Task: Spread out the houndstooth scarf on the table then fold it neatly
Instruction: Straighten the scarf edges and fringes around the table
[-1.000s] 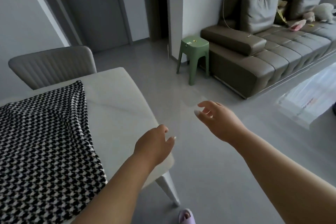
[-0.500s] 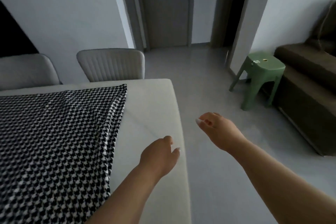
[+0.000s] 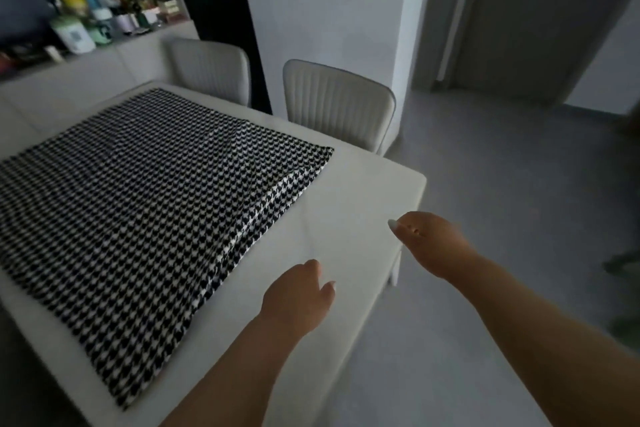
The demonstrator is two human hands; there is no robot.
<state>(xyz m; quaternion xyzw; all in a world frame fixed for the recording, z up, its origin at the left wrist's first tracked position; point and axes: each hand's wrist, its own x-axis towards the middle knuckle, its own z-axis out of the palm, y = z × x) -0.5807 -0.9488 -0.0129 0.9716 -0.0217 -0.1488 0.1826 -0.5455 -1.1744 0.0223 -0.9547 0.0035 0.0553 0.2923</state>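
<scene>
Judging the spread step close to done and the fold not yet started: the bench (image 3: 363, 191) is the biggest thing in view, pale top, with the houndstooth scarf (image 3: 138, 204) lying on its left and middle part, well apart from both my hands. Scarf reads as one big rectangle, long axis running from the near-left bench edge up toward the far side by the two chairs (image 3: 339, 104), its right end corner pointing at the nearer chair. Not fully flat: a ridge crosses it up near the far-right corner, and along the right edge a second layer shows under the top one, so it may already be doubled, can't tell for sure. Left side runs out of frame, so can't check that end. Left hand (image 3: 298, 302) hovers over bare bench just right of the scarf's right edge, fingers loosely curled, grip on nothing. Right hand (image 3: 429, 243) is out past the bench's right edge, above the floor (image 3: 519, 218), fingers relaxed with the thumb forward, also holding nothing. Next move as I see it: bring both hands left to that right edge, smooth the ridge out, pinch the two right corners and carry them over along the long axis, edges matched. Frame is motion-blurred, so fine creases are a guess.
</scene>
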